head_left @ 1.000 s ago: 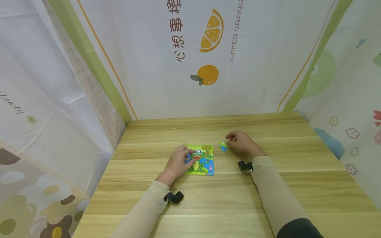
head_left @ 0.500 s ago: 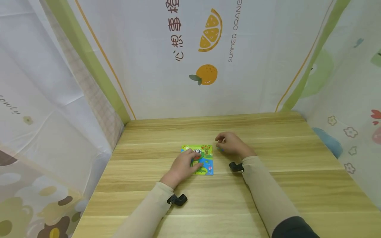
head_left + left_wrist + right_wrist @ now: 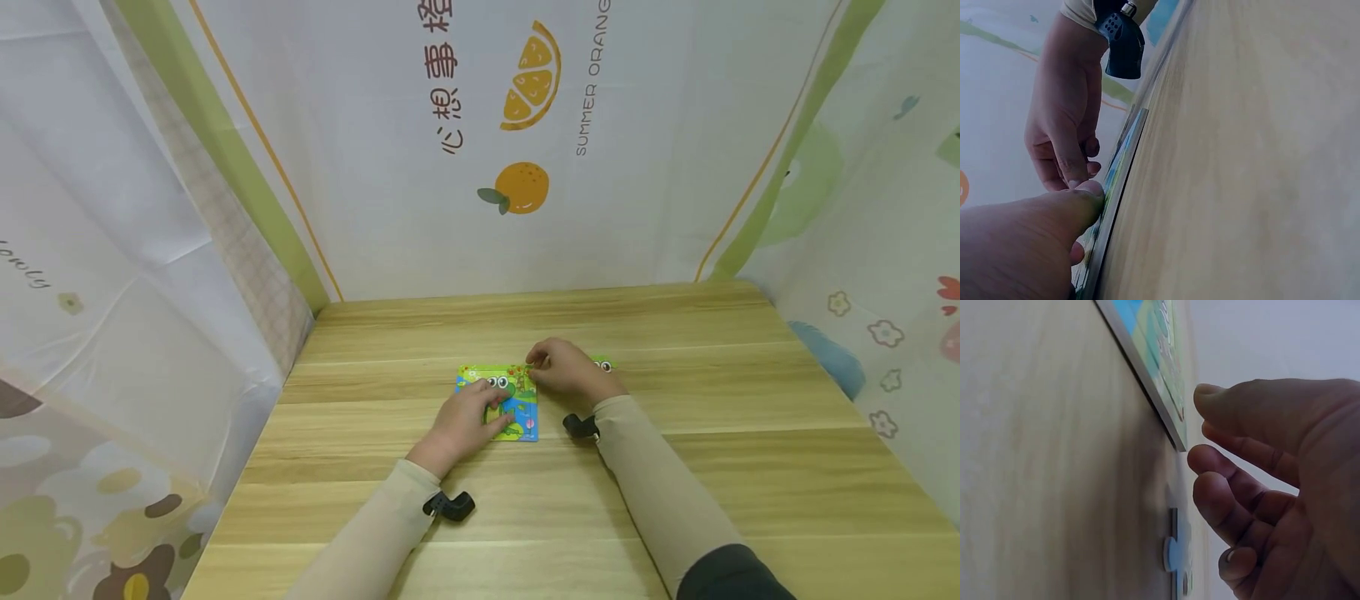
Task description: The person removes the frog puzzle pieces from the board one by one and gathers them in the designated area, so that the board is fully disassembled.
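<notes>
A square frog jigsaw puzzle (image 3: 527, 408) lies flat on the wooden table. My left hand (image 3: 465, 418) rests over its left and middle part, thumb and forefinger spread apart. The left wrist view shows that thumb (image 3: 1088, 197) on the picture side. At the puzzle's upper right corner hovers my right hand (image 3: 564, 367), fingers loosely bent. Between its thumb (image 3: 1235, 403) and fingers I see nothing held. A loose puzzle piece (image 3: 604, 365) with printed eyes lies just right of the right hand, partly hidden by it; the right wrist view shows the piece's blue tab (image 3: 1172, 553).
The wooden table (image 3: 600, 517) stretches around the puzzle on all sides. A white printed curtain (image 3: 637, 208) hangs behind its back edge, and more cloth hangs at both sides. Each wrist wears a black camera (image 3: 581, 426).
My right hand has moved left to the puzzle's upper right corner, and a loose piece shows to its right. My left hand has shifted slightly right over the puzzle.
</notes>
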`<state>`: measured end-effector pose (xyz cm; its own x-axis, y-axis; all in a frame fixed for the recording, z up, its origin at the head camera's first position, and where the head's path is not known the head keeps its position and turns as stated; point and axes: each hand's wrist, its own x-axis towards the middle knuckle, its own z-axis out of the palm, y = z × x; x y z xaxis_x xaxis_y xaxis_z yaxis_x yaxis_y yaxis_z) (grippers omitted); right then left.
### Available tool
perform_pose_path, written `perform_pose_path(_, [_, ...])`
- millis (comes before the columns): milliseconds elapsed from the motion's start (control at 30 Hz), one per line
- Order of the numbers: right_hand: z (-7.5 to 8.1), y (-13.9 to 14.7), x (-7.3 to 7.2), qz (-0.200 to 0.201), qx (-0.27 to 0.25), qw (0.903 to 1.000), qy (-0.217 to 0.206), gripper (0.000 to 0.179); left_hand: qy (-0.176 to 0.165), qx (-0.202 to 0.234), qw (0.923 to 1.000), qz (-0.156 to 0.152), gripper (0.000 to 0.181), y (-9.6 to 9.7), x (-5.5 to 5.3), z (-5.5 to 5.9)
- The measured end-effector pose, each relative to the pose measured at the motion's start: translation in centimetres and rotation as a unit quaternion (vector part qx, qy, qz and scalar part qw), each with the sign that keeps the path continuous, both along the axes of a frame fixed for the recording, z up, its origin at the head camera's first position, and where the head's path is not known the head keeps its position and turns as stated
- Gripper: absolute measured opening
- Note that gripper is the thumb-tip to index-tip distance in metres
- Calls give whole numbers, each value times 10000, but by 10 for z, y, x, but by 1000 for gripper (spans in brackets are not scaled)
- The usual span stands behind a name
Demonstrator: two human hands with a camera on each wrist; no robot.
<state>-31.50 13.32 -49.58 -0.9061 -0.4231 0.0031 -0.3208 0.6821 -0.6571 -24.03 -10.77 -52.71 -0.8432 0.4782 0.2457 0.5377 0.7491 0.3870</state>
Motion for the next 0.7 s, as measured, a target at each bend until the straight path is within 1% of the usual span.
perform_pose_path(100, [0, -2, 0, 15, 89, 9999, 49, 20, 6, -64, 10000, 28, 40, 0, 0, -1])
perform_pose_path(333, [-1, -4, -1, 36, 254, 9996, 72, 20, 24, -56, 10000, 22, 40, 0, 1, 1])
perform_pose_path(567, [-3, -6, -1, -19, 392, 9992, 36, 24, -159, -215, 9996, 39, 42, 1, 3, 2])
perform_pose_path(700, [-4, -6, -1, 3, 432, 9991, 38, 25, -152, -292, 9995, 15, 42, 1, 2, 1])
